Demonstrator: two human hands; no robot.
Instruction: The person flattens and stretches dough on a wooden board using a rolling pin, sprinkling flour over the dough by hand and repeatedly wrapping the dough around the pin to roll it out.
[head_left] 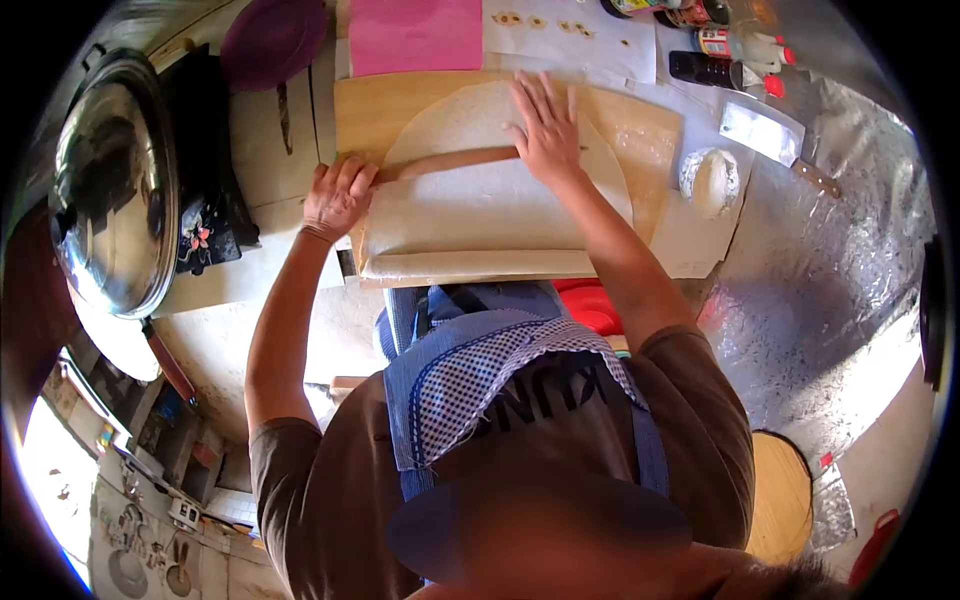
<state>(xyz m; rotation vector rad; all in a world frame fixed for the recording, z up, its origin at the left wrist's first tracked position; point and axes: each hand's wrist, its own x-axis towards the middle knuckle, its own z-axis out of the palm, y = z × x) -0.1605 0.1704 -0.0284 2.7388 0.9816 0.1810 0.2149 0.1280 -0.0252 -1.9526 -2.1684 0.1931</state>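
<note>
Curled over the left end of the pin (pixel 455 160), the left hand (pixel 340 192) grips it just off the board's left edge. Fingers spread and straight, the right hand (pixel 547 130) is open, its palm over the right part of the pin and its fingertips pointing toward the board's far edge; how firmly it presses I cannot tell. Between the hands the pin lies across the dough (pixel 480 215), a broad, thin sheet covering most of the board (pixel 365 108). The dough rounds off toward the far edge, and a thicker, folded-looking strip runs along the near edge.

Just beyond the board's far edge, on the counter (pixel 275 220), are a pink sheet (pixel 415 38) and a white paper (pixel 575 50) with brown spots. Near the far right corner, bottles (pixel 710 68) lie on their sides. Just beside the right edge stands a bowl (pixel 689 174) with something pale in it; farther right lies a cleaver (pixel 762 132), handle angled away from the board. At the counter's left end are a purple plate (pixel 272 42) and a large, shiny lid (pixel 115 180).
</note>
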